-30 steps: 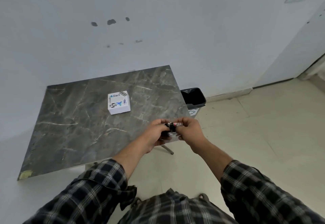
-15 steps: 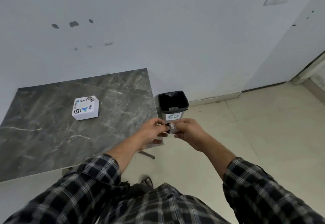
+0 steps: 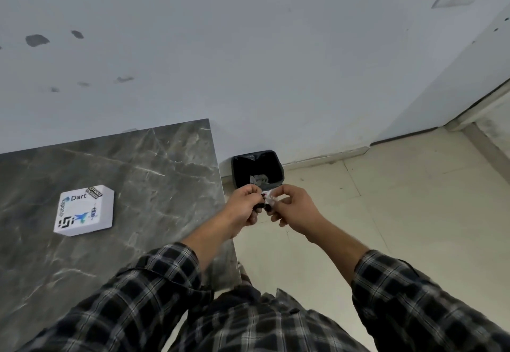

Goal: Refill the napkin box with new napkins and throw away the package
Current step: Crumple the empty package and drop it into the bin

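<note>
A white square napkin box (image 3: 84,210) with printed logos lies on the dark marble table (image 3: 154,164), lid closed, left of my hands. My left hand (image 3: 244,208) and my right hand (image 3: 292,211) meet just past the table's right edge, both pinching a small crumpled package (image 3: 267,200) of clear plastic with dark and red bits. Directly beyond my hands a black-lined waste bin (image 3: 258,168) stands on the floor against the wall, with some crumpled waste inside.
Pale floor tiles (image 3: 386,213) stretch to the right of the table. A white wall (image 3: 248,61) runs behind the table and bin, and a door frame (image 3: 483,103) stands at the far right. My plaid sleeves fill the lower part of the view.
My view has swung to the right, so the table and box slid left and the bin came fully into sight. Both hands, still pinching the package, moved off the table edge toward the bin.
</note>
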